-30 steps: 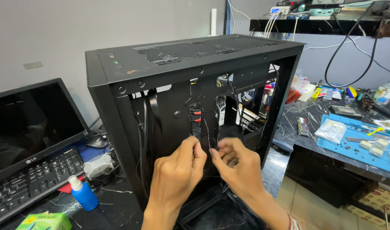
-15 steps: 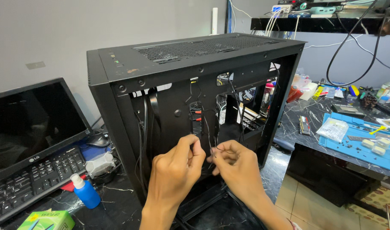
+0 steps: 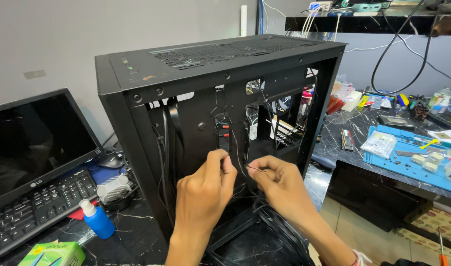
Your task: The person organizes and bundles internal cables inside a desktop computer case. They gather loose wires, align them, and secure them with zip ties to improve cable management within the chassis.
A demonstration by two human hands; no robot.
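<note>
Left hand (image 3: 204,189) and right hand (image 3: 279,184) pinch a thin wire (image 3: 253,169) inside the computer case (image 3: 220,123); tugging could snap it.

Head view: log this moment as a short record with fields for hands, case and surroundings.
left hand: left hand pinching a thin black cable inside the case
right hand: right hand gripping the same cable, close beside the other
case: black computer case, upright, side open, cables hanging inside
left of case: monitor, keyboard, blue bottle
right of case: blue mat with small parts
</note>
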